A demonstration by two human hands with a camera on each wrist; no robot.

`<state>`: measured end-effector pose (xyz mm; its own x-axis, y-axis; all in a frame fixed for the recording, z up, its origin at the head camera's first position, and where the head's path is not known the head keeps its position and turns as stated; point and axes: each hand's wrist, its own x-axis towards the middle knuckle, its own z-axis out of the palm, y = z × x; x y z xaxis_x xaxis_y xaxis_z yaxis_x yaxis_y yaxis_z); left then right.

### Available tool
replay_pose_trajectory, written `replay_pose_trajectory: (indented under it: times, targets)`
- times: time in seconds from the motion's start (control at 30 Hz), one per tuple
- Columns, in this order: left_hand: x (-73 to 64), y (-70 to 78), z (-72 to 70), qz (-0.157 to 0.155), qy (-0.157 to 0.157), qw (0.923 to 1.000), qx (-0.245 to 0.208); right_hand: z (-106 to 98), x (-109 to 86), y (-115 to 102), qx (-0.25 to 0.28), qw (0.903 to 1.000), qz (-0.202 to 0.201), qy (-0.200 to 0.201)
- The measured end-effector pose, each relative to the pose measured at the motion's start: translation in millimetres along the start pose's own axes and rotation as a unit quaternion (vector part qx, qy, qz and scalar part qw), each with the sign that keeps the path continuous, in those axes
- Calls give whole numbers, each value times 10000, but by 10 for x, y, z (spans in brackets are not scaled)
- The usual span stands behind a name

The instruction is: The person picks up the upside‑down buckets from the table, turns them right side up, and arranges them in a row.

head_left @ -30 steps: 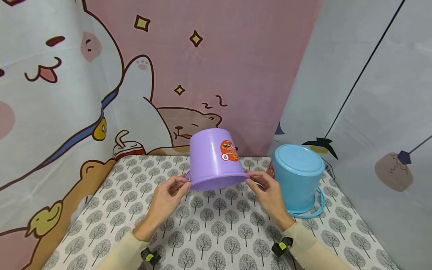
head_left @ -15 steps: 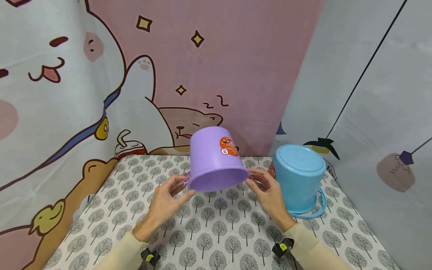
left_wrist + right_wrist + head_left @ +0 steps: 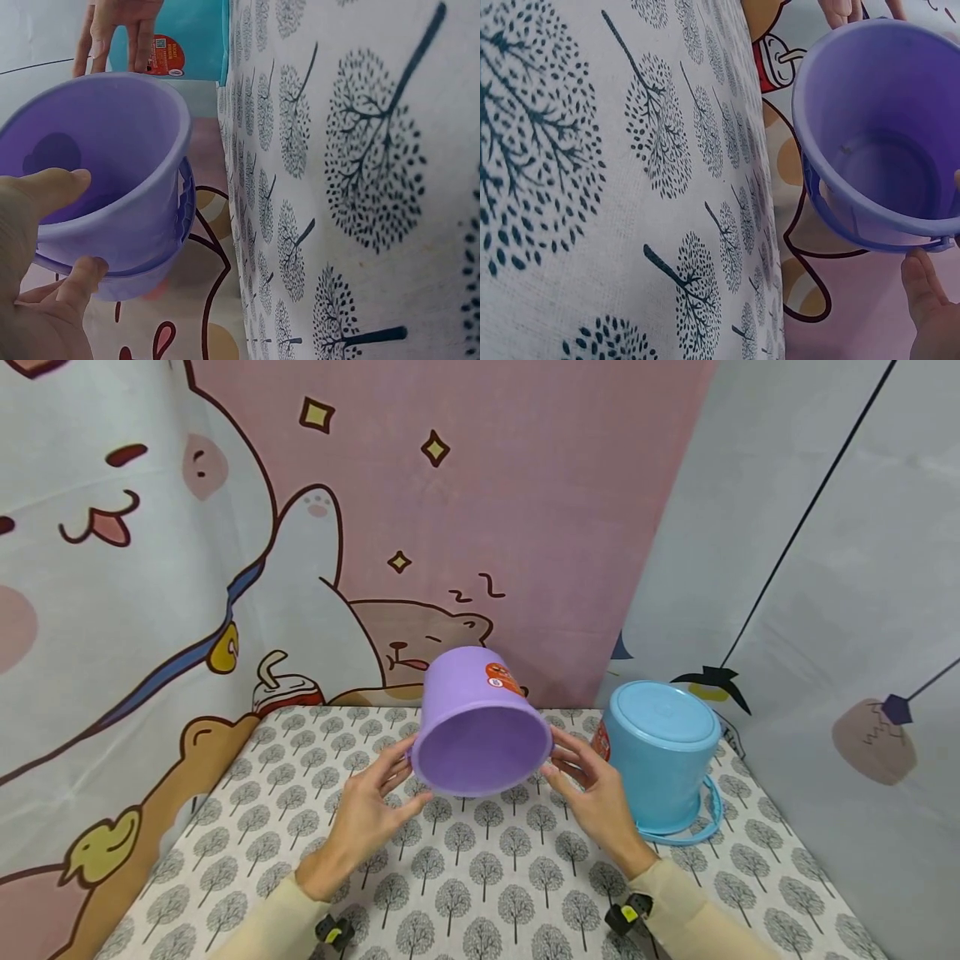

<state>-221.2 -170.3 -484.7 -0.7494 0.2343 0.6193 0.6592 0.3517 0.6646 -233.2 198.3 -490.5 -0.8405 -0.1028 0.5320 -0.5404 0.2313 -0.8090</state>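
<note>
A purple bucket (image 3: 453,693) with an orange sticker is held in the air over the cloth, tilted so its mouth faces me. My left hand (image 3: 363,814) holds the rim at its left side. In the left wrist view the left thumb (image 3: 60,187) lies over the mouth and the fingers (image 3: 86,281) are on the outer wall. My right hand (image 3: 596,793) holds the opposite side, fingers at the handle joint in the right wrist view. The bucket's handle (image 3: 840,221) hangs along the far side of the rim. The inside shows nothing but the bare bottom.
A light blue bucket (image 3: 663,785) stands upside down at the right, just beyond my right hand, its handle lying on the tree-print tablecloth (image 3: 487,893). Cartoon-printed curtains (image 3: 525,510) rise behind the table and on both sides.
The purple bucket has tipped back, its mouth turning up toward me and its sticker moving up and away. My left thumb has moved off the rim's front. The blue bucket has stayed put.
</note>
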Motion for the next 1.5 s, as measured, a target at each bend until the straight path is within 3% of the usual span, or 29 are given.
replay_pose_trajectory:
  times: [0.13,0.3,0.53,0.7,1.0,1.27,1.5]
  targets:
    - [15,8,14,277,22,9993,231,1,-14,3,-231,9997,-51,-46]
    - [9,37,22,407,104,9970,657,-2,-40,-13,-723,9969,-170,-259]
    - [19,32,22,594,290,9879,1402,2,-27,-46,-1455,9867,-540,-477]
    - [39,40,6,546,316,9887,1360,9,-14,-59,-1761,9797,-829,-485]
    - [61,46,-29,672,384,9901,1169,20,11,-82,-1909,9742,-1123,-443]
    - [79,59,-70,573,358,9921,1052,16,86,-77,-2104,9649,-1542,-315]
    - [96,46,-88,771,477,9905,1039,5,109,-116,-2133,9642,-1532,-360]
